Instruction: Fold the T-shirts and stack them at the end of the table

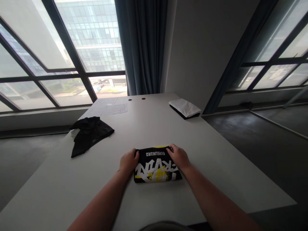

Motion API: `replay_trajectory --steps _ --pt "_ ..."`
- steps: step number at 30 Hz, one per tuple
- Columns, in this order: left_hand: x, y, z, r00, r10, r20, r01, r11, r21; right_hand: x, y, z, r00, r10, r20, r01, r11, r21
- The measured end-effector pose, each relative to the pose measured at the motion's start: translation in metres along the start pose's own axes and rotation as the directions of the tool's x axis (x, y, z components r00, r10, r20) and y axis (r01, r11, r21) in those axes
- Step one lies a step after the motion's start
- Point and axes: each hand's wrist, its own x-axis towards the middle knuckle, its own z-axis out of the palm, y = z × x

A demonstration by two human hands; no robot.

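A black garment (157, 165) with white lettering and yellow print lies folded into a compact rectangle on the white table, its print upside down to me. At its far left corner, my left hand (129, 160) is closed, thumb and fingers pinching the edge. My right hand (178, 155) grips the far right corner the same way. Most fingertips are hidden behind or under the cloth. Whether it is a T-shirt I cannot tell from this fold.
The white table (134, 131) extends away toward a window and a blue curtain (144, 48). A crumpled black garment (91, 134) lies at the left edge, near paper sheets (113, 108). Toward the back right rests a folded white cloth (185, 107) over something black.
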Motion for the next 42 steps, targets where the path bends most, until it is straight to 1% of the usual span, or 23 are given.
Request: replay_trajectory --steps 1,3,4,6,8,10,15,20,21,25,27,30,33,37,39,41,42 --pt "0.001 -0.002 0.004 0.999 0.022 -0.030 -0.022 1.000 0.008 0.000 0.004 0.004 0.999 -0.037 -0.017 0.037 0.999 -0.025" --pt "0.003 -0.007 0.010 0.989 0.105 -0.109 -0.107 0.994 -0.018 0.000 0.010 0.009 0.989 -0.138 -0.057 0.135 0.990 -0.040" --pt "0.005 -0.010 0.012 0.979 0.149 -0.138 -0.158 0.986 -0.055 0.001 0.012 0.010 0.981 -0.179 -0.074 0.176 0.984 -0.037" --pt "0.009 -0.016 0.016 0.964 0.221 -0.145 -0.244 0.956 -0.164 0.002 0.015 0.011 0.970 -0.225 -0.093 0.224 0.974 -0.019" --pt "0.014 -0.021 0.018 0.961 0.251 -0.118 -0.275 0.923 -0.269 0.003 0.017 0.012 0.964 -0.241 -0.110 0.243 0.970 0.005" --pt "0.017 -0.025 0.020 0.964 0.245 -0.106 -0.267 0.910 -0.318 0.005 0.017 0.013 0.961 -0.252 -0.112 0.257 0.966 0.031" --pt "0.019 -0.026 0.020 0.966 0.226 -0.125 -0.253 0.923 -0.290 0.007 0.018 0.013 0.975 -0.208 -0.074 0.213 0.974 0.077" --pt "0.020 -0.032 0.017 0.944 0.313 -0.107 -0.330 0.908 -0.259 0.010 0.020 0.015 0.986 -0.141 -0.085 0.150 0.983 0.109" --pt "0.020 -0.034 0.016 0.938 0.329 -0.107 -0.346 0.904 -0.252 0.010 0.020 0.015 0.984 -0.150 -0.093 0.160 0.980 0.116" --pt "0.020 -0.037 0.012 0.909 0.401 -0.112 -0.416 0.870 -0.266 0.008 0.019 0.012 0.955 -0.263 -0.140 0.283 0.947 0.153" --pt "0.020 -0.036 0.011 0.923 0.377 -0.080 -0.383 0.877 -0.289 0.008 0.019 0.011 0.963 -0.240 -0.122 0.259 0.948 0.183" --pt "0.020 -0.031 0.009 0.966 0.256 -0.045 -0.257 0.918 -0.303 0.011 0.021 0.012 0.990 -0.116 -0.081 0.131 0.966 0.221" --pt "0.022 -0.028 0.009 0.981 0.190 -0.047 -0.195 0.937 -0.289 0.016 0.022 0.016 0.996 -0.043 -0.081 0.061 0.972 0.228" --pt "0.024 -0.029 0.008 0.989 0.139 -0.041 -0.145 0.957 -0.251 0.020 0.020 0.019 0.996 -0.036 -0.086 0.055 0.971 0.231" --pt "0.023 -0.025 0.004 0.991 0.130 -0.040 -0.135 0.966 -0.221 0.022 0.019 0.020 0.996 -0.040 -0.085 0.059 0.970 0.235" --pt "0.020 -0.014 -0.001 0.990 0.134 -0.052 -0.141 0.973 -0.183 0.023 0.019 0.020 0.996 -0.034 -0.083 0.053 0.970 0.239" --pt "0.017 -0.006 -0.002 0.987 0.148 -0.070 -0.157 0.976 -0.153 0.023 0.018 0.020 0.996 -0.029 -0.082 0.048 0.970 0.240"
